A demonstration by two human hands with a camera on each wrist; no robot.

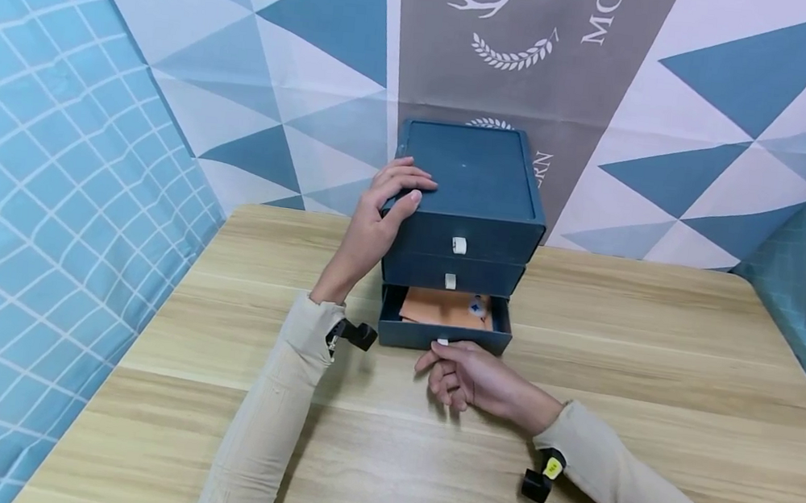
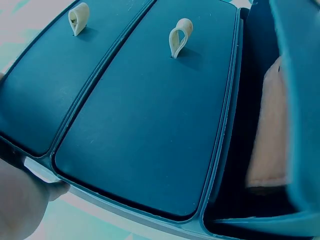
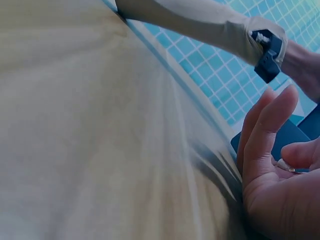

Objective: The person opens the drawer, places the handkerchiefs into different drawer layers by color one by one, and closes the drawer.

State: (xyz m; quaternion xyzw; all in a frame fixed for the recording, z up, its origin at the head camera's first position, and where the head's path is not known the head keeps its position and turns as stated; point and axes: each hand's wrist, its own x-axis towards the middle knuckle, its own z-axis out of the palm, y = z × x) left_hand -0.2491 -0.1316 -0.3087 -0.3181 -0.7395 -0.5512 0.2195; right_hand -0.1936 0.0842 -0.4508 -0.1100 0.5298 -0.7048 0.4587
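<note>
A dark blue drawer cabinet point(image 1: 476, 177) with three drawers stands at the back of the table. My left hand point(image 1: 375, 216) rests on its top left edge, fingers lying over the lid. Lower down, the bottom drawer point(image 1: 398, 334) is pulled partway out. Inside lies a flat orange item point(image 1: 434, 308) with a small blue-and-white mark point(image 1: 477, 306). My right hand point(image 1: 481, 380) pinches the bottom drawer's white loop tab point(image 3: 285, 165) between thumb and index finger, its other fingers loosely bent. The upper drawer point(image 2: 55, 75) and middle drawer point(image 2: 150, 115) are closed, each with a white loop.
The wooden table point(image 1: 178, 392) spreads out in front of and beside the cabinet. Behind it hangs a patterned backdrop point(image 1: 344, 27), close to the cabinet's back. A blue checked cloth point(image 1: 30, 191) hangs along the left side.
</note>
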